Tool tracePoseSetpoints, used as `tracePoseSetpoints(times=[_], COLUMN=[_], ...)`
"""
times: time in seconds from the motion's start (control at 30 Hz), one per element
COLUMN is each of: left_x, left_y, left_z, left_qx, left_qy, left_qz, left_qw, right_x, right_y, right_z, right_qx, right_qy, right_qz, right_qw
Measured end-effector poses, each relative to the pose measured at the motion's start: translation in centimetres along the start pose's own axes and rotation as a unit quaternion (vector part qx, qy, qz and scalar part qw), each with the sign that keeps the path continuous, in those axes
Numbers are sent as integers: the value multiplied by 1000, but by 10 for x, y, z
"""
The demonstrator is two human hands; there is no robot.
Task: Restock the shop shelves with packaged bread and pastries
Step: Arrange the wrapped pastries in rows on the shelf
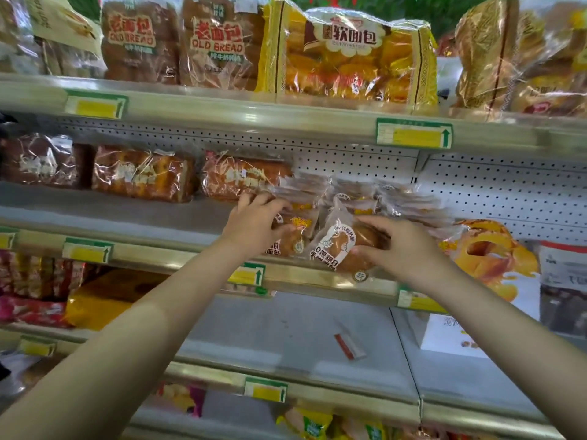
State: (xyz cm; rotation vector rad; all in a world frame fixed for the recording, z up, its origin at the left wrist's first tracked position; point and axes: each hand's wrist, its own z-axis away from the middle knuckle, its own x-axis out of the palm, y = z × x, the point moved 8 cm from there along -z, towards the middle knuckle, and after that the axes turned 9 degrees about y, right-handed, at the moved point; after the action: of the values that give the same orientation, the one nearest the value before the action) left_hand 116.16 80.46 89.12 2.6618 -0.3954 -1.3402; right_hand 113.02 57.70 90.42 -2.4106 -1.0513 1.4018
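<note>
At the front lip of the middle shelf (143,214), my left hand (254,225) curls over the left bread packet (296,239) and my right hand (405,250) pinches the right bread packet (340,246), side by side; I judge I'm standing them label-outward to face the blurred packet row (403,201) behind.

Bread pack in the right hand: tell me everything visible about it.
The bread pack is a clear, glossy plastic wrapper with a white printed label over a brown roll. It sits tilted at the front edge of the middle shelf. The right hand grips its right side; a similar pack sits at its left.
</note>
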Motion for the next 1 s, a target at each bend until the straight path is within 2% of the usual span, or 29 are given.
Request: tracePoseSetpoints(times=[0.1, 0.23, 0.33, 0.4, 0.47, 0.57, 0.7, 0.8, 0.87, 1.0], left_x=[3, 7, -1, -13, -17, -1, 10, 9, 10, 14], left_y=[-8, -7, 0, 12, 30, 59, 67, 68, 67, 62], left_z=[-8, -15, -13, -7, 0, 8, 5, 4, 3, 0], left_qx=[-3, 38, 66, 91, 121, 176, 158, 166, 170, 153], left_qy=[-35, -53, -15, 25, 15, -32, -16, 5, -7, -60], left_qz=[15, 4, 24, 75, 119, 55, 28, 6, 15, 93], left_qw=[999, 998, 997, 993, 985, 982, 987, 986, 985, 982], right_x=[0, 8, 8, 7, 7, 7, -7, -6, -2, 6], right_y=[-9, -17, -23, -26, -26, -23, -15, -6, 1, 9], right_z=[-8, -16, -23, -26, -26, -25, -27, -23, -20, -20], right_qx=[-29, -43, -58, -81, -107, -112, -100, -123, -125, -110], right_qy=[-9, -57, -75, -65, -54, -44, -29, -74, -95, -93], right_qz=[55, 87, 116, 166, 213, 215, 236, 269, 282, 234], right_qw=[998, 994, 989, 981, 970, 969, 966, 953, 946, 961])
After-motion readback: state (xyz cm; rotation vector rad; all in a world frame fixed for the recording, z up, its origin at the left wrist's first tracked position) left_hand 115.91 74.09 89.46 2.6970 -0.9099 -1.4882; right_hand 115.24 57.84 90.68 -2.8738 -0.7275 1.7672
